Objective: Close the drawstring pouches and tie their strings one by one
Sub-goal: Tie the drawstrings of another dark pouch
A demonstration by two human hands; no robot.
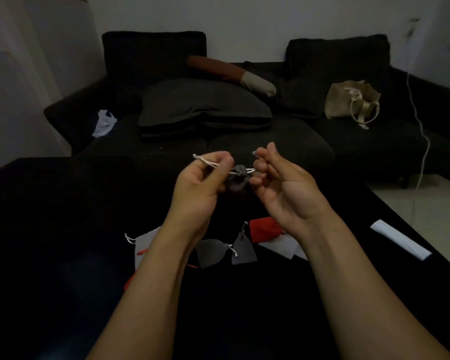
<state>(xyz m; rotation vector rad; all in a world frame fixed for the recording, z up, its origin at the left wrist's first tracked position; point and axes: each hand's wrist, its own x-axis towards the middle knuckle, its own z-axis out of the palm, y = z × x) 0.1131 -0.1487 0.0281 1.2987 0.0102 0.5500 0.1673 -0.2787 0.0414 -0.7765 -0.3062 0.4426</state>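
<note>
A small grey drawstring pouch (237, 178) hangs in the air between my hands, its mouth gathered tight. My left hand (200, 183) pinches the white string on the pouch's left side, the string end sticking out past my fingers. My right hand (278, 183) pinches the white string on the right side. Both strings are pulled taut outward. Below my forearms, on the black surface (63, 229), lie other pouches: a light grey one (144, 245), two dark grey ones (211, 252) (243, 249), a red one (264, 228) and a white one (281, 246).
A folded white paper (400, 239) lies at the right edge of the black surface. Behind stands a black sofa with a dark pillow (203, 105), a beige tote bag (351, 102) and a white plastic bag (104, 123). A white cable (424, 141) hangs at right.
</note>
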